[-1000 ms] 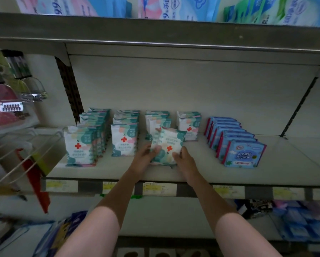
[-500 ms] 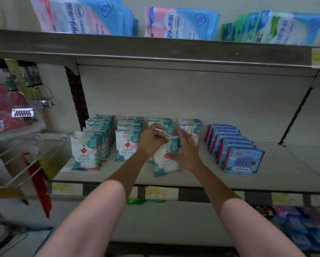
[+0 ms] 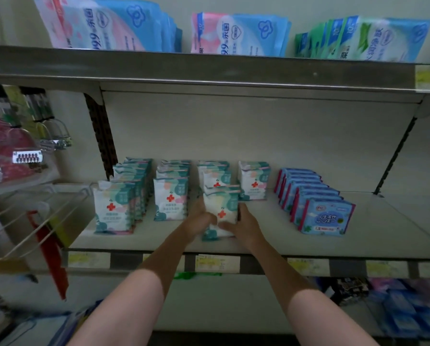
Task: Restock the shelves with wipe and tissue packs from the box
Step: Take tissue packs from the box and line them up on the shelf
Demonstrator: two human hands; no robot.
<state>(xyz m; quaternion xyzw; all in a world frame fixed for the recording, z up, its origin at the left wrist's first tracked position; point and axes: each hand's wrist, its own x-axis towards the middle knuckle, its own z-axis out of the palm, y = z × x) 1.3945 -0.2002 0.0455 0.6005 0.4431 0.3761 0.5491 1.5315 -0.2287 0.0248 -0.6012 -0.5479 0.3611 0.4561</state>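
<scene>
Both hands, left hand (image 3: 198,221) and right hand (image 3: 243,224), have a curled grip on one upright wipe pack (image 3: 221,208) on the shelf (image 3: 271,243), its row directly behind (straight push back, I'd guess).

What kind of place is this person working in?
Most likely a shop aisle: metal shelving with price labels along the shelf edge, rows of identical red-cross wipe packs facing forward, and both hands, left hand and right hand, setting another pack in line.

The grey metal shelf (image 3: 271,242) bore four rows of red-cross wipe packs (image 3: 170,198) beside a blue pack row (image 3: 325,217).
</scene>
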